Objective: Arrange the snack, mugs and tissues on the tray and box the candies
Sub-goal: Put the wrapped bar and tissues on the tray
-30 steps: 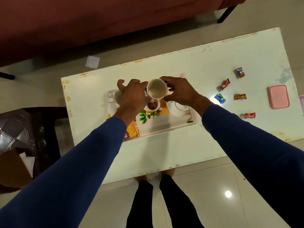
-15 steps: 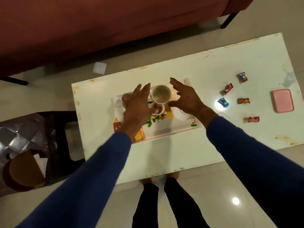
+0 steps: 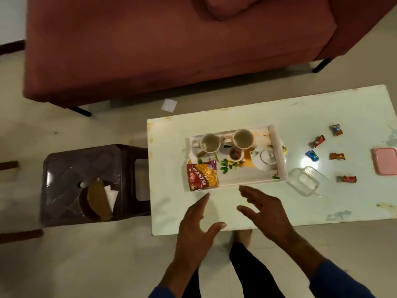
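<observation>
Tissue holder [image 3: 95, 197]: stands on the dark stool [image 3: 71, 168] at 9 o'clock from the tray, white tissues showing at its top; not yet on the tray. Judged outstanding.
Snack packet [image 3: 203, 175]: lies flat in the tray's 7 o'clock corner. Judged done.
Left mug [image 3: 210, 143]: upright at the tray's 11 o'clock, mouth up. Judged done.
Right mug [image 3: 243, 138]: upright at the tray's 12 o'clock, well apart from the first mug. Judged done.
Tray [image 3: 279, 147]: rests on the white table [image 3: 322, 108]; also carries a white teapot [image 3: 265, 158] at its 3 o'clock end and a small cup between teapot and mugs.
Left hand [image 3: 194, 230]: spread open, empty, at 6 o'clock of the tray over the table's near edge, touching nothing.
Right hand [image 3: 266, 214]: spread open, empty, just right of the left hand, clear of the tray.
Clear box [image 3: 305, 180]: open, empty, just beside the tray at 4 o'clock.
Candies [image 3: 337, 156]: five wrapped pieces loose on the table at 3 o'clock of the tray, none boxed. Judged outstanding.
Pink lid [image 3: 384, 161]: lies flat at the far 3 o'clock edge, apart from the box.
</observation>
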